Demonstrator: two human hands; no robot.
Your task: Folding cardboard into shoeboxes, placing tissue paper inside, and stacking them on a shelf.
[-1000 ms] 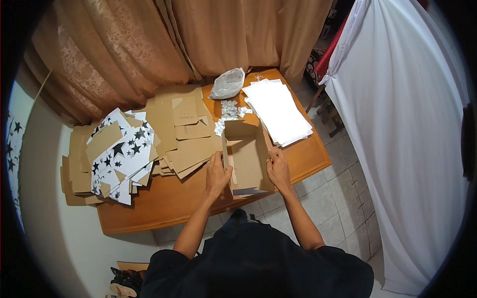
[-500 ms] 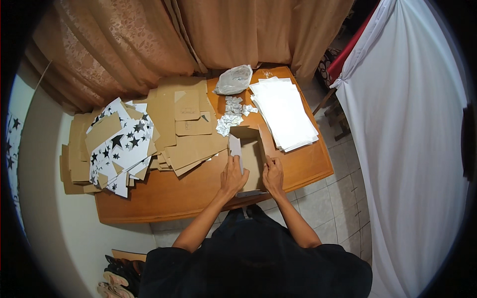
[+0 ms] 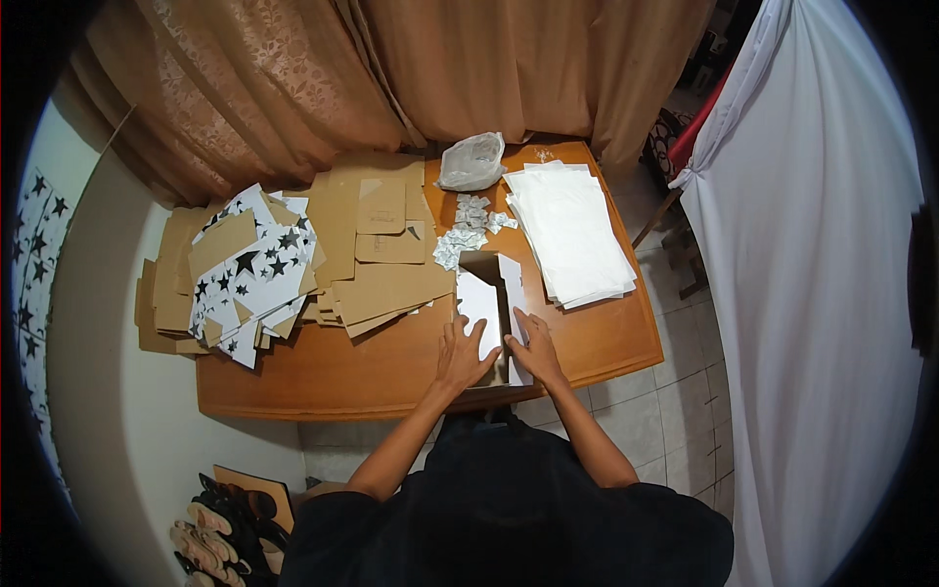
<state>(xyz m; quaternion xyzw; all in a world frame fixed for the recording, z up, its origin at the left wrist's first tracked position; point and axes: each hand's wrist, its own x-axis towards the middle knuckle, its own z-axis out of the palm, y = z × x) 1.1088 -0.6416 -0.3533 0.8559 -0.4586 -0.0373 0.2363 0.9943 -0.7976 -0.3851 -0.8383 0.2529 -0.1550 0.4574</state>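
Cardboard box (image 3: 480, 262) at the near edge of a wooden table (image 3: 323, 377), white flaps (image 3: 477, 295) leaning inward, left hand (image 3: 464, 358) spread on the left one, right hand (image 3: 536, 354) half open against the right, neither visibly gripping

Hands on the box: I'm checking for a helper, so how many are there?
2: the left hand on the left white flap of the box, the right hand on the right white flap. No others show.

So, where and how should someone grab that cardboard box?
The cardboard box is probably best held by both long sides, from left and right: it's narrower that way, and its top flaps, with a gap between them, may bend.
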